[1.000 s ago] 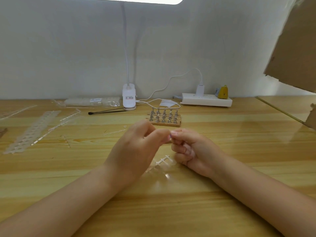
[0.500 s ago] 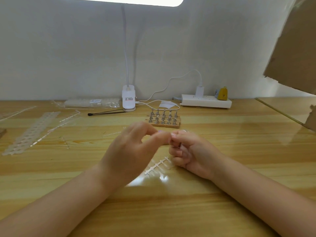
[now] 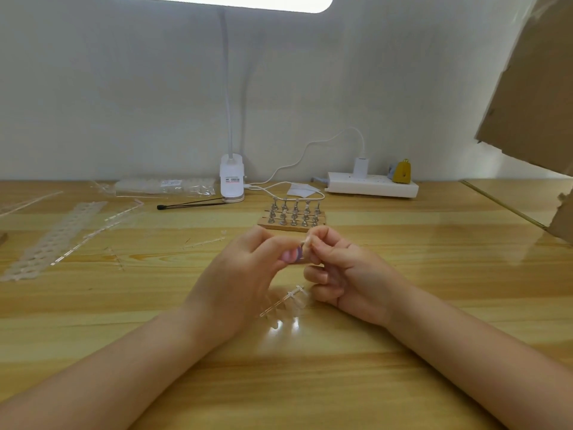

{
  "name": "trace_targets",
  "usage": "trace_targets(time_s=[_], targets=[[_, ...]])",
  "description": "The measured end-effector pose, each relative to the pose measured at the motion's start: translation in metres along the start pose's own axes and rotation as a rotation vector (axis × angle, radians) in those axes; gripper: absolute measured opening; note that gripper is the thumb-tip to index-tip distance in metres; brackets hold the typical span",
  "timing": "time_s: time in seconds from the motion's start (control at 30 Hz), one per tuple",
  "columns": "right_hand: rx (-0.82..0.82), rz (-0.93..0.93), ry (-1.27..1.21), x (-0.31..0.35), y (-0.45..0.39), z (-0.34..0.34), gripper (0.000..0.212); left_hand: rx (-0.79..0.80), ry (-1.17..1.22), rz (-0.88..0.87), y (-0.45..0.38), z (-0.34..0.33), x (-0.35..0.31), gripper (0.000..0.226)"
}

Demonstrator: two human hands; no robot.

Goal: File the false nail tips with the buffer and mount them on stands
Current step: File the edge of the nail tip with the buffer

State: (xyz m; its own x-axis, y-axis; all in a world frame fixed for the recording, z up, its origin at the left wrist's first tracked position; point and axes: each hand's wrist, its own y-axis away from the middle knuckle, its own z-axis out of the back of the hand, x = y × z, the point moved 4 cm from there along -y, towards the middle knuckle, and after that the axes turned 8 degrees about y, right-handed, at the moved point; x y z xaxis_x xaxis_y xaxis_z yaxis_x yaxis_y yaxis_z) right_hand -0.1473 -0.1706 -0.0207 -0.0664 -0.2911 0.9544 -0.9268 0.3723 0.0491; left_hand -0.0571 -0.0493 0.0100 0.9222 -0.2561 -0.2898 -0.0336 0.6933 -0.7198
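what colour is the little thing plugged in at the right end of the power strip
Mustard yellow, head view.

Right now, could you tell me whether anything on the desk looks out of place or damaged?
Nothing looks damaged. Clear plastic strips lie scattered at odd angles left of the hands, and a torn cardboard sheet juts in at upper right. The stand block sits square.

Our left hand [image 3: 238,274] has turned its fingers, so a small pinkish-purple piece [image 3: 293,254] now shows between its fingertips, meeting our right hand [image 3: 344,271], whose pinching fingers have lifted slightly above the worktop [image 3: 434,274].
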Motion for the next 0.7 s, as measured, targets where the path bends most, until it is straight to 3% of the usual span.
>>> trace_targets(time_s=[0.1,0.2,0.3,0.43,0.7], targets=[[-0.009,0.009,-0.006,-0.001,-0.001,-0.001,0.004,-0.146,0.107,-0.028,0.0,0.003,0.008,0.023],[-0.007,0.009,0.002,-0.002,-0.001,-0.003,0.007,-0.147,0.166,-0.058,0.0,-0.003,0.003,0.025],[-0.007,0.01,0.0,-0.001,0.0,-0.004,0.004,-0.086,0.127,0.056,0.003,-0.008,0.015,0.026],[-0.032,0.022,0.011,-0.001,0.0,-0.004,0.005,-0.207,0.248,-0.029,0.0,-0.001,0.008,0.025],[-0.071,0.015,0.026,0.001,0.0,-0.003,0.004,-0.091,0.141,0.031,0.003,-0.007,0.01,0.023]])
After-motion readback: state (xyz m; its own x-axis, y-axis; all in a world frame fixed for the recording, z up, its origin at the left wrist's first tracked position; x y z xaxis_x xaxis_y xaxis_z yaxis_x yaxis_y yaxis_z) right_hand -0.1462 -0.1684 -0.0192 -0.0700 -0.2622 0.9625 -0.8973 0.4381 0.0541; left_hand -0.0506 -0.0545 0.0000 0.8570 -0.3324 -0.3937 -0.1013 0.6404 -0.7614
